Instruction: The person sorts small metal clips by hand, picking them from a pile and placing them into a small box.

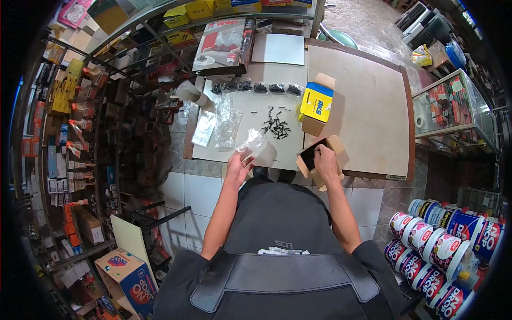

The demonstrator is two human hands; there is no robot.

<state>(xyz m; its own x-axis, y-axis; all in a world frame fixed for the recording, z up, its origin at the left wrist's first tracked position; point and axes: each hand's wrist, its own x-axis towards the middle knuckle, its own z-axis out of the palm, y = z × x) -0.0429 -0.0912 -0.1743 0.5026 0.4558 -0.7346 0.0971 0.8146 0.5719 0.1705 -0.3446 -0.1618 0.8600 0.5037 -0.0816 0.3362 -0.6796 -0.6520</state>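
My left hand (pixel 240 168) pinches a clear plastic bag (pixel 253 142) above the table's near edge. To the right, my right hand (pixel 325 160) reaches into an open cardboard box (pixel 337 146) whose inside looks dark. Its fingers are bent together, and whatever they grip is hidden. Ahead, between my hands, lies a loose pile of small black screws (pixel 276 128). Behind the pile runs a row of clear packets (pixel 261 88) filled with black pieces. An open yellow and blue AKS box (pixel 318 102) stands just beyond the cardboard box.
More clear plastic bags (pixel 226 125) lie at the table's left, beside a whitish cup-like container (pixel 188 92). A Vinilex box (pixel 223 45) stands at the back. Stocked shelves (pixel 80 133) line the left side. Paint buckets (pixel 432 250) are stacked at lower right, below a glass case (pixel 448 104).
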